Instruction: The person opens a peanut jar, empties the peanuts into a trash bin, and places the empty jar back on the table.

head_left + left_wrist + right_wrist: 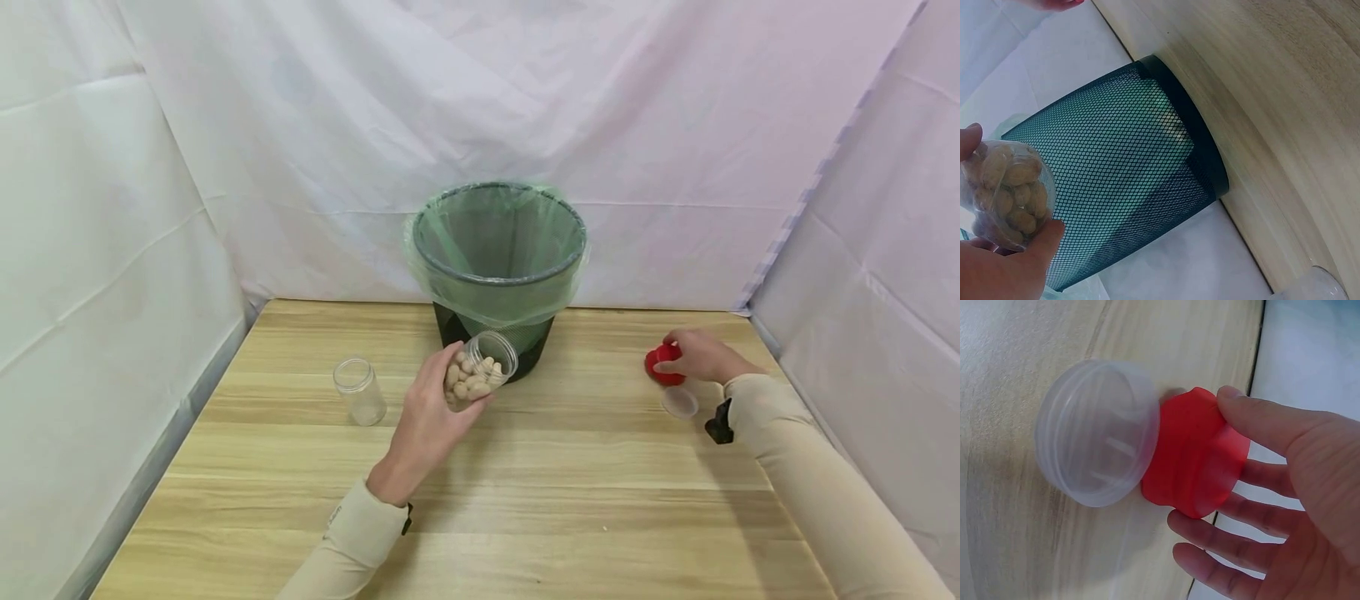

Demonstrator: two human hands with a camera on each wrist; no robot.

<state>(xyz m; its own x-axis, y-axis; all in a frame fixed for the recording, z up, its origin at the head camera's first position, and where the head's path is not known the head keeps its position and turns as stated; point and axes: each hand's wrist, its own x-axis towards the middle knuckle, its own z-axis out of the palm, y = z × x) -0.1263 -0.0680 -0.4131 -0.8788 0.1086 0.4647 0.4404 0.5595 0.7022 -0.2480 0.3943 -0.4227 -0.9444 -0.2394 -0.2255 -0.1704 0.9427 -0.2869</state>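
Observation:
My left hand (429,412) grips a clear plastic jar (495,348) with no lid on it, tilted with its mouth up and to the right. Inside lie several pale tan nuts (1013,194) that look like peanuts in their shells. On the right of the table, my right hand (697,354) holds a red lid (1200,456) with a wavy edge, thumb on one side and fingers on the other. A translucent, shallow round lid (1097,434) lies beside the red one, close against it in the right wrist view.
A black mesh bin (1116,169) with a green bag (495,300) over its rim stands at the table's back, just behind the held jar. To the left, another clear jar (363,400) without a lid stands on the wooden table (562,517). White cloth (337,108) hangs around the table.

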